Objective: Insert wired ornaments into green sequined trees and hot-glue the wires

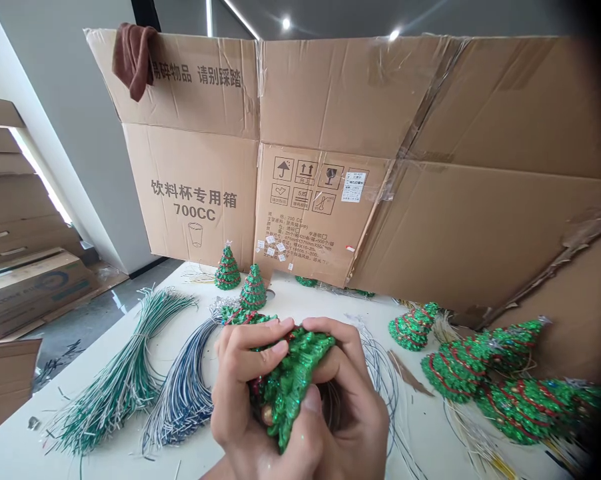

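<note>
Both of my hands are wrapped round one small green glittery Christmas tree [296, 373], held tilted above the white table. My left hand [245, 387] grips its left side, fingers bent over the top. On the right side, my right hand [348, 393] has its fingers curled round the back and its thumb pressed on the near face. A gold bauble and some red trim show low on the tree between the hands. The fingers hide much of it. Just left of my hands lies a bundle of blue and white cords [185, 387].
A bundle of green and white cords [115, 373] lies at the left. Small trees [227, 268] stand behind, and several more trees [460, 370] lie at the right among loose cords [380, 373]. A tall opened cardboard box [320, 100] walls off the table's back [330, 300].
</note>
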A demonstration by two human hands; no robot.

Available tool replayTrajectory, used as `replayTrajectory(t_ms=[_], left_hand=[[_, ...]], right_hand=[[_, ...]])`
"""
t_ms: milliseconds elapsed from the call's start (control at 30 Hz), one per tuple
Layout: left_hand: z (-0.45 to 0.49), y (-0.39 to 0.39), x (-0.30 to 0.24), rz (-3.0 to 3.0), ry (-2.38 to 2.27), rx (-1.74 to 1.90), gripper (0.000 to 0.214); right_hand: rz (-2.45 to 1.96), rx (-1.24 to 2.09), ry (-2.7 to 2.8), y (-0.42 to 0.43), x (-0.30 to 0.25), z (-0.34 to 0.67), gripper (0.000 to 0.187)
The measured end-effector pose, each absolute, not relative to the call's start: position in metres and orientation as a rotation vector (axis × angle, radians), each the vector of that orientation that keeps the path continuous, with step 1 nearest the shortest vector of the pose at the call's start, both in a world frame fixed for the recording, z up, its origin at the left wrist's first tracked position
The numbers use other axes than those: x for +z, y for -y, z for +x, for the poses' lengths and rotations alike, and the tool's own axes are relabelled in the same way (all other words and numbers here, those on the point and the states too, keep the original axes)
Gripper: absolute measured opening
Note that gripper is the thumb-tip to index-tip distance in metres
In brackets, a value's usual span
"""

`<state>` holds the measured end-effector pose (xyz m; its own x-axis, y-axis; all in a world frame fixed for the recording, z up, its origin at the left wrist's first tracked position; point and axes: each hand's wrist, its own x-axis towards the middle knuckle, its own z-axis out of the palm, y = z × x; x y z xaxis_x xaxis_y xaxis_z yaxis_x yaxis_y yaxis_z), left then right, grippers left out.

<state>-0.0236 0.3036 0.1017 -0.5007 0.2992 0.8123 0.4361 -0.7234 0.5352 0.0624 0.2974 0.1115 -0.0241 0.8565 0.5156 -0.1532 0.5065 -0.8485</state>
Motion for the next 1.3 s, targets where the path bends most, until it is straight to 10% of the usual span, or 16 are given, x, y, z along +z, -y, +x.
replayTrajectory(t_ms=[1300], left_hand=[[-0.042,-0.302,0.115,-1.991,1.168,-2.312,0.045]], right_hand=[[-0.686,0.717,1.27,-0.316,0.103,0.068,0.019]])
